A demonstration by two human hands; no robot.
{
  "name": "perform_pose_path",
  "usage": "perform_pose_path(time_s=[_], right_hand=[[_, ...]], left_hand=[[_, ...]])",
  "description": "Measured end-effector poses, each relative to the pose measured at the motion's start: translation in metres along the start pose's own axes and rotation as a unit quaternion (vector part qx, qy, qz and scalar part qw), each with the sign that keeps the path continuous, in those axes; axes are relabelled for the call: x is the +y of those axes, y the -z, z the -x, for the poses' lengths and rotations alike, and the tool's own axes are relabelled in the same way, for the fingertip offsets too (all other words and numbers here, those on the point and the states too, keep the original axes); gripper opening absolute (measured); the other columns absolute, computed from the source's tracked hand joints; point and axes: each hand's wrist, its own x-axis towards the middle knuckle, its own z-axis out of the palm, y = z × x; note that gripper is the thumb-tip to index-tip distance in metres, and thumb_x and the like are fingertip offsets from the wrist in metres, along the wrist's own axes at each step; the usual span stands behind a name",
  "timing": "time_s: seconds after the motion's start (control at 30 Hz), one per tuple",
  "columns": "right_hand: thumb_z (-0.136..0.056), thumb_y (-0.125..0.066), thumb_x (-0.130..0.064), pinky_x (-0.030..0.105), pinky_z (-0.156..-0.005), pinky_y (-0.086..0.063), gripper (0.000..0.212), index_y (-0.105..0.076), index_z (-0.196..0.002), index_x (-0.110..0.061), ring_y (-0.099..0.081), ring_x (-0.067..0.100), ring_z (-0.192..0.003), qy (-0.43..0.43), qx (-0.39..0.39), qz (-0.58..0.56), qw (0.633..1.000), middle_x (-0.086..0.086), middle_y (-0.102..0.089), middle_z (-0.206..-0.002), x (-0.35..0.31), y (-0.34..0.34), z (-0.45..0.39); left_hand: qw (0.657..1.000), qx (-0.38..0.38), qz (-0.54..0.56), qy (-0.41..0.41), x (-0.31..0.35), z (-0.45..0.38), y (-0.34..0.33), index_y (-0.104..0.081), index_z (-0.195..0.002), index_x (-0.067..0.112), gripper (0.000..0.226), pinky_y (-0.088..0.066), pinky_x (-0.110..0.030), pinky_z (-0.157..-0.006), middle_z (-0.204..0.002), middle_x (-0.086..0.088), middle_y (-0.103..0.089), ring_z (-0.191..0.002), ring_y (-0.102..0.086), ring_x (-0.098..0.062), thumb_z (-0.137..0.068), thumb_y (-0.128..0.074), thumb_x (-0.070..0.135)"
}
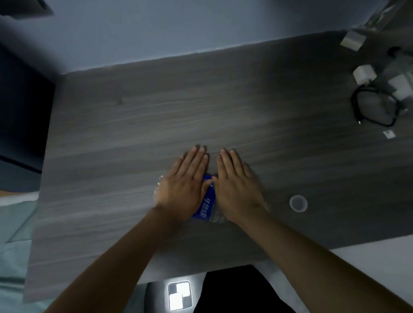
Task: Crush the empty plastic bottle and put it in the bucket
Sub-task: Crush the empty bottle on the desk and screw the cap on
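A clear plastic bottle with a blue label lies flat on the grey wooden table, near the front edge. My left hand rests palm down on the bottle's left part, fingers straight and together. My right hand lies palm down on its right part in the same way. Only the label and crumpled clear plastic at each side show between and beside my hands. The bottle's cap sits loose on the table to the right. No bucket is in view.
At the table's far right lie a coiled black cable, white chargers and a small white tag. A wall runs behind the table. Pale green fabric lies to the left, below table height.
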Motion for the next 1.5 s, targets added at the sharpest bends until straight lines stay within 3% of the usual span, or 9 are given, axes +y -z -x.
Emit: perform_pose_path(time_s=[0.17, 0.43, 0.53, 0.6, 0.77, 0.9, 1.13, 1.27, 1.5], right_hand=[[-0.094, -0.010, -0.038, 0.040, -0.117, -0.010, 0.059, -0.009, -0.142, -0.004, -0.002, 0.026, -0.144, 0.000, 0.011, 0.012, 1.000, 0.013, -0.010, -0.156, 0.001, -0.003, -0.001], [-0.093, -0.013, -0.038, 0.043, -0.116, -0.016, 0.060, -0.014, -0.141, -0.001, -0.008, 0.030, -0.143, -0.024, 0.023, 0.013, 0.999, 0.018, -0.015, -0.154, -0.004, -0.004, -0.001], [-0.094, -0.011, -0.037, 0.041, -0.117, -0.011, 0.059, -0.015, -0.141, -0.001, -0.004, 0.029, -0.144, -0.023, 0.020, 0.000, 1.000, 0.018, -0.012, -0.155, -0.003, -0.003, 0.001], [-0.092, -0.007, -0.037, 0.041, -0.117, -0.009, 0.061, -0.016, -0.141, -0.002, -0.004, 0.028, -0.144, -0.023, 0.024, -0.006, 0.999, 0.017, -0.011, -0.155, -0.003, -0.001, 0.002], [-0.094, -0.012, -0.035, 0.040, -0.117, -0.008, 0.057, -0.018, -0.140, -0.002, -0.007, 0.027, -0.144, -0.029, 0.034, -0.019, 0.999, 0.017, -0.015, -0.154, -0.002, 0.001, 0.004], [-0.090, -0.002, -0.035, 0.043, -0.117, -0.007, 0.062, -0.019, -0.140, -0.002, -0.008, 0.029, -0.143, -0.004, 0.025, -0.010, 1.000, 0.019, -0.017, -0.153, 0.000, 0.005, 0.009], [-0.095, -0.016, -0.032, 0.038, -0.116, -0.014, 0.051, -0.026, -0.137, -0.004, -0.016, 0.029, -0.142, 0.002, 0.006, -0.059, 0.998, 0.018, -0.022, -0.152, 0.001, 0.010, 0.018], [-0.095, -0.030, -0.031, 0.038, -0.096, -0.043, 0.042, -0.039, -0.130, -0.010, -0.045, 0.026, -0.124, 0.000, 0.019, -0.186, 0.982, 0.012, -0.038, -0.144, 0.007, 0.023, 0.022], [-0.085, -0.056, -0.019, 0.038, -0.087, -0.048, 0.033, -0.056, -0.116, -0.007, -0.058, 0.033, -0.102, -0.071, 0.078, -0.224, 0.969, 0.019, -0.059, -0.117, 0.070, 0.045, 0.052]], left_hand=[[0.995, -0.013, 0.097, -0.022, -0.008, -0.002, 0.005, 0.013, -0.136, 0.019, 0.060, 0.011, -0.030, -0.113, -0.147, 0.001, 0.015, -0.137, 0.017, -0.011, -0.086, 0.007, 0.052], [0.999, -0.010, 0.016, -0.049, -0.001, 0.002, -0.002, 0.006, -0.139, 0.012, 0.058, 0.006, -0.037, -0.116, -0.148, -0.006, 0.009, -0.140, 0.012, -0.019, -0.089, 0.003, 0.042], [0.998, 0.031, 0.013, -0.058, -0.002, 0.004, 0.010, -0.039, -0.134, 0.014, 0.055, -0.019, -0.030, -0.116, -0.145, -0.003, -0.040, -0.136, -0.034, -0.016, -0.090, -0.019, 0.040], [0.995, 0.055, 0.044, -0.065, -0.004, 0.006, 0.013, -0.059, -0.115, 0.018, 0.044, -0.040, -0.026, -0.098, -0.116, 0.000, -0.066, -0.106, -0.061, -0.018, -0.088, -0.033, 0.040], [0.994, 0.054, 0.032, -0.084, -0.009, 0.003, 0.017, -0.063, -0.089, 0.013, 0.041, -0.053, -0.029, -0.068, -0.084, -0.007, -0.068, -0.076, -0.063, -0.023, -0.084, -0.040, 0.046], [0.992, 0.021, 0.070, -0.104, -0.013, 0.001, 0.021, -0.058, -0.097, 0.010, 0.042, -0.046, -0.030, -0.058, -0.089, -0.011, -0.071, -0.074, -0.067, -0.028, -0.085, -0.047, 0.049], [0.991, -0.012, 0.100, -0.084, -0.013, 0.002, 0.022, -0.051, -0.102, 0.017, 0.045, -0.034, -0.027, -0.057, -0.088, -0.007, -0.071, -0.076, -0.066, -0.025, -0.086, -0.037, 0.057], [0.989, -0.024, 0.123, -0.077, -0.012, 0.005, 0.031, -0.053, -0.097, 0.019, 0.042, -0.037, -0.028, -0.059, -0.085, -0.007, -0.071, -0.073, -0.065, -0.025, -0.085, -0.039, 0.057], [0.989, -0.068, 0.133, -0.009, -0.018, 0.012, 0.036, -0.058, -0.090, 0.020, 0.046, -0.047, -0.030, -0.061, -0.079, -0.005, -0.070, -0.069, -0.063, -0.020, -0.083, -0.038, 0.061]])
